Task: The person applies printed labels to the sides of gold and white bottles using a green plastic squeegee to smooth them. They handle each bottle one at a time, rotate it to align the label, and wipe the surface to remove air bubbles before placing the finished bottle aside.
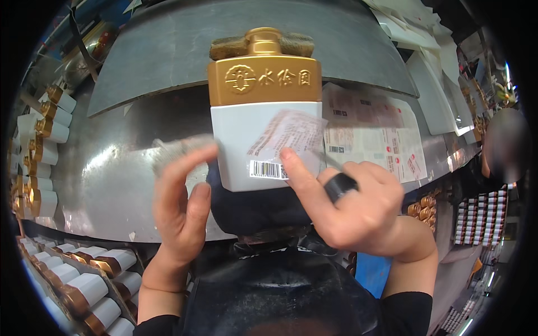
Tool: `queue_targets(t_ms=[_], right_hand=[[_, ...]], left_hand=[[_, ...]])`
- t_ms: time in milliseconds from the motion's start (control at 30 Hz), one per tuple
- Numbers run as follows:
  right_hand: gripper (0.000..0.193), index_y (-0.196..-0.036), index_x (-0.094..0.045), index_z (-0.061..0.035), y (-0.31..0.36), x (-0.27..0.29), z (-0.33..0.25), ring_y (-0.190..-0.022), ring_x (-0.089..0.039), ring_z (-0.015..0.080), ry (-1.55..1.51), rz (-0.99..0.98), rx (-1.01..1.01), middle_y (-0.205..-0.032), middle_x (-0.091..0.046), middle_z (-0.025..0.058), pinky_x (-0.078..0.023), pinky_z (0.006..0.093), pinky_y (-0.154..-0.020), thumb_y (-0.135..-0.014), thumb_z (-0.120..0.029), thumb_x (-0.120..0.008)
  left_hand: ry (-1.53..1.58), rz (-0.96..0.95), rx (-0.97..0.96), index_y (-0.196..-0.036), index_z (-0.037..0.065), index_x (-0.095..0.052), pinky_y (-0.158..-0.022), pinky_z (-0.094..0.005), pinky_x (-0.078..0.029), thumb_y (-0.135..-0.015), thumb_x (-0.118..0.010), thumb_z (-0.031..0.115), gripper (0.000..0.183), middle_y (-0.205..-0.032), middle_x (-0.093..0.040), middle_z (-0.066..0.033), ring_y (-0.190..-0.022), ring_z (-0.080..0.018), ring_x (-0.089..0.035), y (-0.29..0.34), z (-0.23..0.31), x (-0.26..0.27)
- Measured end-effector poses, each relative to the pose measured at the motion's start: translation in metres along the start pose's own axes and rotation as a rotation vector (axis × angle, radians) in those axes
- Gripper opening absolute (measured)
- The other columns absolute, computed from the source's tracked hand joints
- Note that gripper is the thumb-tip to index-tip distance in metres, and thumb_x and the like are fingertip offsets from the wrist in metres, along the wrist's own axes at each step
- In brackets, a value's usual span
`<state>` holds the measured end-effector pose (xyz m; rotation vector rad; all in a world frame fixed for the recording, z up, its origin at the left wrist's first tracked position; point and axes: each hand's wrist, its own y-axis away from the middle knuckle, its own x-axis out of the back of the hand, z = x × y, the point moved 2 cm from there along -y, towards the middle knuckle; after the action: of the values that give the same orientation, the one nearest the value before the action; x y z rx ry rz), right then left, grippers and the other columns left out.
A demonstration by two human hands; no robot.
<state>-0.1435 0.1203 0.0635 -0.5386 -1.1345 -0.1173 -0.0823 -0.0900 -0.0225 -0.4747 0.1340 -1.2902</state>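
Note:
A white bottle (235,140) with a gold shoulder and neck faces me, its neck resting at a wooden block (227,49). Across its front lies a slanted, see-through printed label (286,134) with a barcode near the lower end. My right hand (358,207) presses the label with its thumb; the other fingers curl around a small black tool (340,187), whose thin end is blurred. By the bottle's left side is my left hand (182,207), fingers stretched and thumb apart, holding nothing visible. Behind its fingers a pale, blurred thing (176,154) cannot be made out.
Printed label sheets (375,134) lie right of the bottle on the metal table (112,168). A grey board (168,45) spans the far side. Gold-and-white bottles (84,291) fill racks at lower left; more stand along the left edge. Another person (482,168) is at the right.

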Motion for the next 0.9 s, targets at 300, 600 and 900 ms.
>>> queue_targets(t_ms=[300, 600, 900], right_hand=[[0.036, -0.107, -0.068, -0.0052, 0.010, -0.023, 0.019, -0.051, -0.047, 0.0118, -0.449, -0.070, -0.285, -0.060, -0.051, -0.0032, -0.039, 0.0239, -0.049, -0.075, -0.020, -0.076], [0.057, -0.111, -0.059, 0.0056, -0.020, -0.062, 0.039, -0.047, -0.050, 0.0118, -0.932, -0.015, -0.811, -0.054, -0.053, 0.0056, -0.039, 0.0256, -0.047, -0.076, -0.036, -0.076], [0.074, -0.131, -0.046, 0.0049, -0.013, -0.054, 0.028, -0.086, -0.055, 0.0080, -1.076, -0.178, -0.823, -0.106, -0.062, 0.0085, -0.045, 0.0202, -0.069, -0.072, -0.024, -0.080]], left_hand=[[0.121, -0.011, 0.094, -0.147, 0.005, -0.025, -0.109, -0.0445, -0.033, -0.084, -0.065, 0.051, 0.088, -0.147, -0.029, -0.0146, -0.137, -0.0276, -0.029, -0.044, 0.000, -0.027], [0.171, 0.065, 0.071, -0.147, 0.003, -0.025, -0.107, -0.0366, -0.034, -0.089, -0.060, 0.018, 0.070, -0.141, -0.038, -0.0168, -0.128, -0.0256, -0.041, -0.062, -0.006, -0.035], [0.279, 0.012, 0.178, -0.150, 0.004, -0.017, -0.112, -0.0388, -0.029, -0.079, -0.068, 0.013, 0.088, -0.149, -0.031, -0.0169, -0.136, -0.0281, -0.034, -0.046, -0.001, -0.033]])
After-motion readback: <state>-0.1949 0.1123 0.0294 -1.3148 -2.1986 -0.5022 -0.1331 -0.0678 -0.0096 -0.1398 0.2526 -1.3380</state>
